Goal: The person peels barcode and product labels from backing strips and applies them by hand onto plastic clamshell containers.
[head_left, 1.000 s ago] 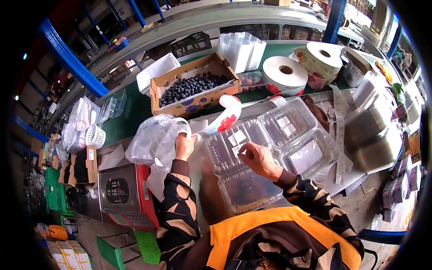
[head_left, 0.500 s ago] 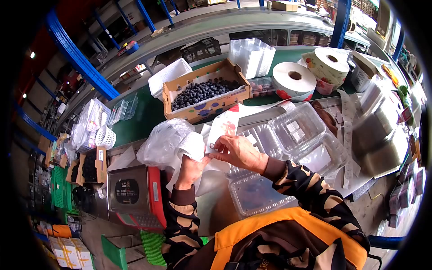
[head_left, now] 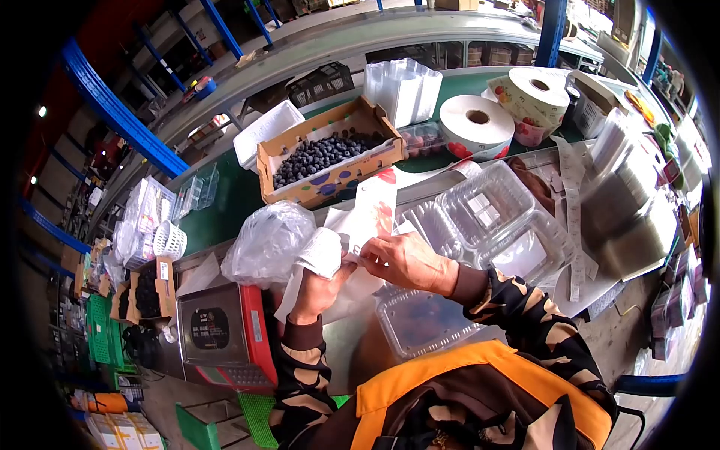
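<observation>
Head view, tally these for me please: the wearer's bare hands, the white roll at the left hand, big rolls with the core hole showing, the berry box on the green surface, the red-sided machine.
Hands: left hand and right hand, 2
White roll: 1
Big rolls: 2
Berry box: 1
Red-sided machine: 1
Total: 7

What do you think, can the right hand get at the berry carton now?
Probably yes: the berry carton looks within reach, though the flowered strip lies between it and the right hand.

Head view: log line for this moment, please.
left hand: holding white roll | right hand: close to left | clear containers: on bench | dark berries: in carton
</observation>
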The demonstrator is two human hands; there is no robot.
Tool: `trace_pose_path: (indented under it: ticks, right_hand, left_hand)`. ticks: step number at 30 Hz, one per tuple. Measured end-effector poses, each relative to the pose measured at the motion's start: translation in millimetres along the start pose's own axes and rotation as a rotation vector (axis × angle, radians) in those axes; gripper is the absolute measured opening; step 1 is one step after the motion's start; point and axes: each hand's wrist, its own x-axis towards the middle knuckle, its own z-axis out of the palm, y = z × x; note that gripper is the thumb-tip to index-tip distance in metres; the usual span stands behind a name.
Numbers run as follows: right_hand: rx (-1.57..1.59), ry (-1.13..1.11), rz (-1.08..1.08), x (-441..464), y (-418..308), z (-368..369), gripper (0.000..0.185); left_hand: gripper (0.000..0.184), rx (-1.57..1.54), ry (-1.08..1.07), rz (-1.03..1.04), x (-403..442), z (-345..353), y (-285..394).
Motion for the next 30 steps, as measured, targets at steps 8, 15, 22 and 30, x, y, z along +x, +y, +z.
trace_pose_path:
  ticks: [8, 15, 22, 30]
  right_hand:
    - [0.833, 0.560, 0.536, -22.3, 79.9, -56.1, 0.017]
    - [0.873, 1.084, 0.461, -74.6, 75.9, -108.2, 0.014]
    - [1.000, 0.158, 0.539, -52.8, -16.0, -1.2, 0.016]
    - [0.759, 0.231, 0.661, -84.3, 26.4, -8.2, 0.075]
  left_hand:
    - [0.026, 0.293, 0.361, -0.205, 9.4, -78.9, -91.9]
    - [0.024, 0.508, 0.817, 0.050, -28.8, -116.8, -42.4]
    - [0.012, -0.689, 0.009, -0.254, -63.8, 33.5, 68.9]
    - [0.018, -0.940, 0.384, -0.446, -101.0, 32.7, 41.6]
